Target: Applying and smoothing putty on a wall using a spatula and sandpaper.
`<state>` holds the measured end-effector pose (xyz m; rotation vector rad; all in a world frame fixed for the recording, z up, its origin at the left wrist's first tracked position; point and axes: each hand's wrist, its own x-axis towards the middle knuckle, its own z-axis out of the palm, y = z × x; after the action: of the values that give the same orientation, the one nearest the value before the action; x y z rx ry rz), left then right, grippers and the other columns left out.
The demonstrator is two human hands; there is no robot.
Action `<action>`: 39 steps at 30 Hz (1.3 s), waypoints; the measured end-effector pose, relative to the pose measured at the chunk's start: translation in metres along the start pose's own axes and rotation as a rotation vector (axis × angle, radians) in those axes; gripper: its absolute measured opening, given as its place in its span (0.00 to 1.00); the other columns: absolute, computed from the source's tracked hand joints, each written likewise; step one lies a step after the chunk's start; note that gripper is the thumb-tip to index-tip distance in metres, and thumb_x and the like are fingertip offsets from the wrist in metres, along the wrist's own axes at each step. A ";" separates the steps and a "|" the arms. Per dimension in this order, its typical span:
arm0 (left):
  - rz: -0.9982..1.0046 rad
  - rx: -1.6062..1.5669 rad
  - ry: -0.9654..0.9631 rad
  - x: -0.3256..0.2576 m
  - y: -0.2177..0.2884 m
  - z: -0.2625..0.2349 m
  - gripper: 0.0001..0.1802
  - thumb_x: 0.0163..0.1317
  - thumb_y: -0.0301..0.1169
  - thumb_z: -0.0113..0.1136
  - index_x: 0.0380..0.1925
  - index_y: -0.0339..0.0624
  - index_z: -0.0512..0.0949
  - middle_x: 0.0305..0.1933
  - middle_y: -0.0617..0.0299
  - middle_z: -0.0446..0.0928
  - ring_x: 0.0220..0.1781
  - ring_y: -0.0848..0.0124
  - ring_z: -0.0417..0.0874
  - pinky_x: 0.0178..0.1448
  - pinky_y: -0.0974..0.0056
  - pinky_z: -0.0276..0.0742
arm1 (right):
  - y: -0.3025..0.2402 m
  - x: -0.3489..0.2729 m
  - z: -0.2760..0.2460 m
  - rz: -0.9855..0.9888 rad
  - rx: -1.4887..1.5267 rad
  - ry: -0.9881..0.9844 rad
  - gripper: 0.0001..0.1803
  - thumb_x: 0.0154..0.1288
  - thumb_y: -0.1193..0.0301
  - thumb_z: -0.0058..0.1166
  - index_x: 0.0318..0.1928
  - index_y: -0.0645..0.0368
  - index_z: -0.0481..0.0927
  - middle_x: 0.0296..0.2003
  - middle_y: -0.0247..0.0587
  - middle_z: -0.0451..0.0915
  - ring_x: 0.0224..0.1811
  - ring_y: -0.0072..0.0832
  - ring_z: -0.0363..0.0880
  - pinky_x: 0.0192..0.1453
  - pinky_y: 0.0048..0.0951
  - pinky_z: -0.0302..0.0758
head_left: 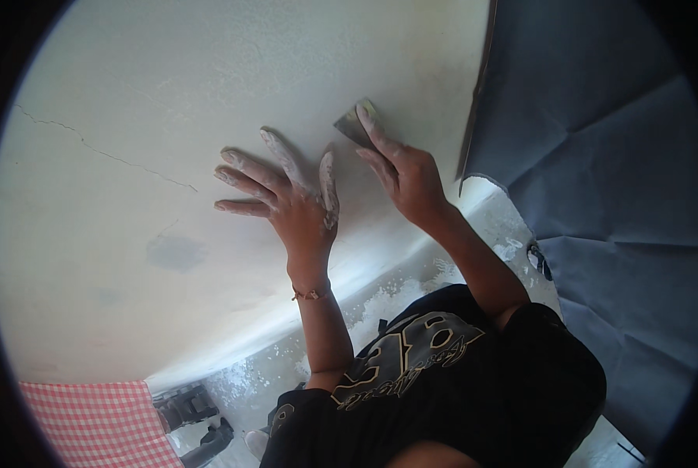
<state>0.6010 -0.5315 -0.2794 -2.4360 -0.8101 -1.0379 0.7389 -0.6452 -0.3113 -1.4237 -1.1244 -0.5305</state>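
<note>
My left hand (290, 191) lies with its fingers spread on the pale wall (169, 93), and white powder coats the fingers and thumb. To its right, my right hand (399, 168) pinches a small flat grey square piece (353, 125) against the same wall. Its index finger stretches along the piece. Whether this is a scraper blade or a folded abrasive sheet I cannot tell. White dust shows on the right fingers too. Left of my left hand, a thin crack (115, 156) runs across the wall above a grey patch (176, 253).
At the right hangs a large creased dark blue-grey sheet (598, 156), beside the wall's edge. White dust is scattered on the grey floor (247, 374). A pink checked cloth (99, 421) and black equipment (189, 409) are at lower left.
</note>
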 end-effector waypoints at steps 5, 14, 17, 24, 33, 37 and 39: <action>-0.004 0.062 -0.039 -0.004 0.001 -0.003 0.53 0.80 0.62 0.45 0.87 0.38 0.37 0.86 0.22 0.24 0.86 0.23 0.19 0.75 0.12 0.18 | -0.008 0.046 -0.014 0.065 0.087 -0.075 0.35 0.78 0.66 0.63 0.81 0.49 0.68 0.35 0.57 0.88 0.34 0.45 0.91 0.41 0.37 0.85; 0.023 0.044 -0.007 -0.012 0.002 -0.002 0.54 0.79 0.63 0.47 0.87 0.39 0.38 0.86 0.22 0.25 0.86 0.23 0.21 0.75 0.12 0.17 | 0.026 -0.048 0.019 0.030 0.157 0.083 0.35 0.78 0.72 0.63 0.81 0.54 0.68 0.32 0.61 0.85 0.28 0.38 0.87 0.42 0.32 0.83; 0.022 0.049 0.007 -0.019 -0.006 0.004 0.54 0.79 0.63 0.48 0.87 0.40 0.39 0.86 0.23 0.25 0.86 0.24 0.21 0.75 0.12 0.18 | 0.024 -0.034 0.008 0.158 0.198 -0.059 0.34 0.78 0.71 0.63 0.80 0.53 0.69 0.35 0.63 0.86 0.31 0.40 0.89 0.42 0.32 0.83; 0.014 0.085 0.056 -0.022 -0.006 0.009 0.54 0.79 0.62 0.48 0.87 0.40 0.39 0.87 0.24 0.25 0.86 0.25 0.20 0.76 0.12 0.17 | 0.014 -0.033 0.012 0.099 0.152 0.002 0.34 0.76 0.71 0.64 0.79 0.52 0.70 0.40 0.63 0.87 0.36 0.47 0.91 0.43 0.34 0.84; -0.019 0.075 -0.009 -0.034 -0.004 -0.002 0.55 0.78 0.64 0.49 0.87 0.40 0.38 0.87 0.26 0.22 0.86 0.26 0.17 0.77 0.15 0.15 | -0.014 -0.010 -0.011 0.143 0.194 -0.063 0.34 0.76 0.72 0.65 0.79 0.53 0.71 0.49 0.61 0.88 0.44 0.50 0.92 0.47 0.37 0.85; -0.011 -0.003 0.059 -0.039 0.001 -0.001 0.52 0.78 0.61 0.51 0.86 0.40 0.45 0.86 0.22 0.28 0.86 0.21 0.23 0.74 0.09 0.20 | 0.012 -0.040 -0.009 0.122 0.207 0.016 0.33 0.77 0.72 0.63 0.79 0.53 0.71 0.52 0.61 0.88 0.46 0.49 0.92 0.48 0.38 0.85; 0.025 -0.037 0.037 -0.051 -0.021 -0.002 0.52 0.78 0.61 0.51 0.87 0.40 0.43 0.86 0.22 0.28 0.86 0.21 0.22 0.74 0.10 0.19 | 0.009 -0.084 0.009 0.163 0.118 0.104 0.33 0.77 0.72 0.63 0.79 0.53 0.70 0.54 0.60 0.88 0.48 0.47 0.92 0.50 0.38 0.86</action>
<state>0.5578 -0.5355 -0.3138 -2.4439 -0.7535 -1.0947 0.7077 -0.6620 -0.3880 -1.3555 -0.9329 -0.4106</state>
